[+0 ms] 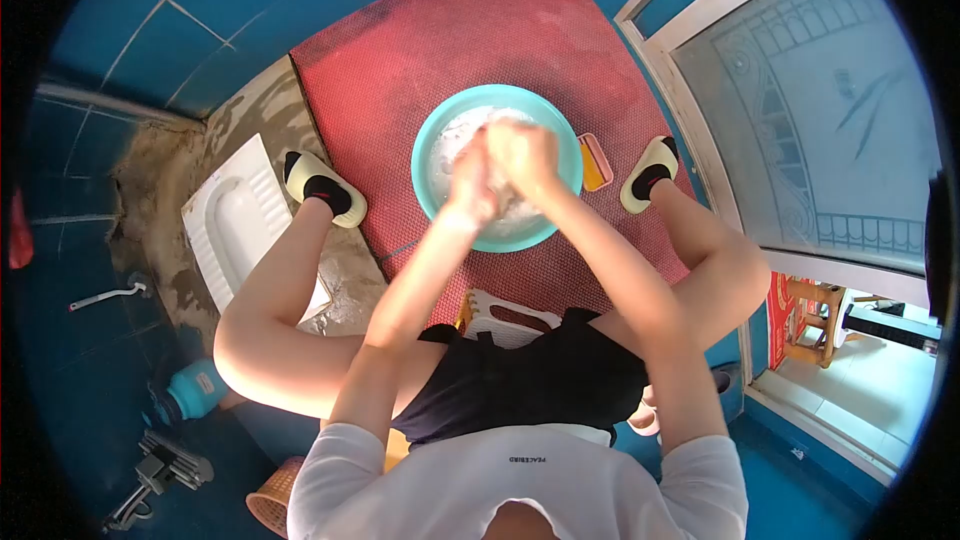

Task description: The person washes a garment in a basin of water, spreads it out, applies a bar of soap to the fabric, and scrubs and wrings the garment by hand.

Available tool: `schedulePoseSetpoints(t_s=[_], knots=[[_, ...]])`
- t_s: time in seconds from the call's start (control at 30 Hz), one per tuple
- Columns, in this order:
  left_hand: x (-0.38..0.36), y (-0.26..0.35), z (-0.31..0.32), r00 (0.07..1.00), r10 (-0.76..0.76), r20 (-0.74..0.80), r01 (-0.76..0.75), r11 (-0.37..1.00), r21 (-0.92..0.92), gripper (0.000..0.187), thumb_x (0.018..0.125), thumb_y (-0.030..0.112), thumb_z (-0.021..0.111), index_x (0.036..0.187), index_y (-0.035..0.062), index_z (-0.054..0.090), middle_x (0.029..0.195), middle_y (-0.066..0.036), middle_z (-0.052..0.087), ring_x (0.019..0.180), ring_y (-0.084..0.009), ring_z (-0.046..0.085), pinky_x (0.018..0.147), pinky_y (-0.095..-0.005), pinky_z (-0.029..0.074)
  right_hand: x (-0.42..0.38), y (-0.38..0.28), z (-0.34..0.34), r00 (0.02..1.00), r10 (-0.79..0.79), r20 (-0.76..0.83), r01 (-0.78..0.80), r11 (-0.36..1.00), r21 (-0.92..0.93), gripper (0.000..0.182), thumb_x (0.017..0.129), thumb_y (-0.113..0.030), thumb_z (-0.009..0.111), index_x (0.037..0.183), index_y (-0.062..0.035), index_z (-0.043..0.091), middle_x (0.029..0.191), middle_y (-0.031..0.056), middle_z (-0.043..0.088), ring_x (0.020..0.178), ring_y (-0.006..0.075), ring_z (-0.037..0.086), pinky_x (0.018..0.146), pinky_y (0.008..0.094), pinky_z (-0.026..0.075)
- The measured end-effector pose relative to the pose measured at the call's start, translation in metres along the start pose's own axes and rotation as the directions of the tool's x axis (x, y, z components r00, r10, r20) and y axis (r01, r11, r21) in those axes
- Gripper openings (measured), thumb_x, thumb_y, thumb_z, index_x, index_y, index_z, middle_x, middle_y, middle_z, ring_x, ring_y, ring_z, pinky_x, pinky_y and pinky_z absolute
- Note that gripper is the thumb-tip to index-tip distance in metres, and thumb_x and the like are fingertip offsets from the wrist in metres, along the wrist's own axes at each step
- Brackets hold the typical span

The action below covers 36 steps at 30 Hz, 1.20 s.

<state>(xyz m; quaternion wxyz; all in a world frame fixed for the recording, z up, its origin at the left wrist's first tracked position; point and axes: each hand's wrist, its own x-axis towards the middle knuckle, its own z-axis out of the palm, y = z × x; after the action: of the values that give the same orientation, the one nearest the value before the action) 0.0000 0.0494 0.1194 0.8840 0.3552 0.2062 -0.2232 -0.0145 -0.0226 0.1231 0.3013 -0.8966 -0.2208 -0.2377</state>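
Note:
A turquoise basin (pixel 427 118) stands on the red mat, with white suds and whitish wet stuff (pixel 462 130) inside. Over it, my left hand (pixel 476 183) and my right hand (pixel 523 153) are pressed together, fingers curled and blurred by motion. What they grip is hidden between them; I cannot tell what it is. Right beside the basin's right rim lies a pink-edged tray (pixel 605 173) holding a yellow block (pixel 590 168).
A white squat toilet (pixel 235 205) lies left of the red mat (pixel 400 30). My feet in pale shoes flank the basin. A white stool (pixel 505 320) is beneath me. A framed glass door (pixel 800 120) stands at right, a woven basket (pixel 270 497) at lower left.

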Motion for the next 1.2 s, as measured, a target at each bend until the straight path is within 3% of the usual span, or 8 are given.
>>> schedulePoseSetpoints(t_s=[0.17, 0.3, 0.43, 0.5, 0.63, 0.8, 0.9, 1.2], knots=[[0.03, 0.012, -0.045, 0.626, 0.083, 0.775, 0.3, 0.892, -0.337, 0.023, 0.084, 0.024, 0.046, 0.089, 0.0031, 0.051, 0.08, -0.007, 0.055, 0.072, -0.0165, 0.054, 0.062, -0.0302, 0.046, -0.008, -0.033, 0.009, 0.995, 0.091, -0.034, -0.089, 0.994, 0.064, 0.018, 0.074, -0.021, 0.05, 0.061, -0.0097, 0.051, 0.05, 0.0114, 0.051, 0.043, 0.0255, 0.052, 0.041, 0.0345, 0.041], [0.004, 0.01, -0.006, 0.985, -0.034, -0.168, 0.021, 0.997, -0.078, 0.017, 0.083, 0.024, 0.048, 0.084, 0.0068, 0.051, 0.056, -0.001, 0.047, 0.049, -0.0115, 0.047, 0.042, -0.0251, 0.039, 0.008, -0.005, 0.014, 0.941, 0.322, -0.104, -0.333, 0.936, -0.116, 0.014, 0.071, -0.016, 0.05, 0.059, -0.0093, 0.052, 0.045, 0.0059, 0.05, 0.039, 0.021, 0.051, 0.037, 0.0318, 0.04], [0.043, 0.002, -0.051, 0.575, -0.048, 0.817, 0.355, 0.914, -0.196, 0.018, 0.083, 0.022, 0.047, 0.089, 0.0056, 0.053, 0.073, -0.004, 0.054, 0.065, -0.0126, 0.052, 0.056, -0.0273, 0.045, -0.003, -0.029, 0.005, 0.992, 0.09, -0.088, -0.086, 0.995, 0.047, 0.022, 0.077, -0.02, 0.047, 0.061, -0.0079, 0.057, 0.048, 0.0067, 0.053, 0.039, 0.0212, 0.051, 0.039, 0.0314, 0.041], [-0.017, 0.018, 0.025, 0.984, -0.006, -0.175, -0.005, 0.998, -0.066, 0.015, 0.083, 0.022, 0.048, 0.079, 0.0082, 0.051, 0.048, 0.001, 0.041, 0.041, -0.0093, 0.039, 0.035, -0.0246, 0.031, 0.011, -0.005, 0.005, 0.74, 0.624, 0.25, -0.62, 0.778, -0.104, 0.027, 0.073, -0.017, 0.056, 0.05, -0.0057, 0.046, 0.043, 0.0098, 0.046, 0.037, 0.0217, 0.048, 0.038, 0.0307, 0.037], [0.047, 0.013, -0.062, 0.658, -0.002, 0.753, 0.216, 0.958, -0.186, 0.016, 0.083, 0.02, 0.049, 0.087, 0.005, 0.053, 0.075, -0.005, 0.055, 0.064, -0.0125, 0.051, 0.054, -0.0255, 0.042, -0.008, -0.047, 0.008, 0.952, 0.217, -0.216, -0.199, 0.975, 0.104, 0.026, 0.075, -0.019, 0.052, 0.051, -0.0084, 0.049, 0.044, 0.0112, 0.048, 0.039, 0.0248, 0.05, 0.042, 0.0349, 0.041], [0.003, 0.01, 0.008, 0.963, 0.198, -0.183, -0.186, 0.979, 0.081, 0.015, 0.082, 0.018, 0.049, 0.071, 0.007, 0.049, 0.047, 0.002, 0.039, 0.04, -0.0085, 0.038, 0.035, -0.0241, 0.03, 0.004, -0.005, 0.022, 0.753, 0.606, -0.258, -0.538, 0.792, 0.289, 0.034, 0.081, -0.023, 0.048, 0.052, -0.0054, 0.047, 0.042, 0.0134, 0.043, 0.036, 0.0236, 0.046, 0.037, 0.0353, 0.035], [0.045, 0.019, -0.069, 0.711, 0.03, 0.702, 0.118, 0.98, -0.161, 0.014, 0.082, 0.017, 0.049, 0.079, 0.0039, 0.052, 0.063, -0.002, 0.051, 0.054, -0.011, 0.049, 0.047, -0.0258, 0.041, -0.004, -0.055, 0.013, 0.938, 0.277, -0.208, -0.242, 0.954, 0.177, 0.026, 0.073, -0.02, 0.055, 0.051, -0.0065, 0.048, 0.045, 0.0129, 0.045, 0.039, 0.0256, 0.048, 0.04, 0.0347, 0.037], [0.022, 0.007, -0.037, 0.994, -0.087, 0.065, 0.089, 0.996, -0.028, 0.019, 0.08, 0.018, 0.051, 0.089, 0.0009, 0.054, 0.084, -0.008, 0.056, 0.074, -0.0156, 0.055, 0.063, -0.0278, 0.046, -0.01, -0.013, 0.02, 0.908, 0.363, -0.207, -0.337, 0.929, 0.15, 0.016, 0.071, -0.02, 0.054, 0.06, -0.0076, 0.054, 0.054, 0.0099, 0.054, 0.047, 0.0243, 0.054, 0.046, 0.033, 0.042]])
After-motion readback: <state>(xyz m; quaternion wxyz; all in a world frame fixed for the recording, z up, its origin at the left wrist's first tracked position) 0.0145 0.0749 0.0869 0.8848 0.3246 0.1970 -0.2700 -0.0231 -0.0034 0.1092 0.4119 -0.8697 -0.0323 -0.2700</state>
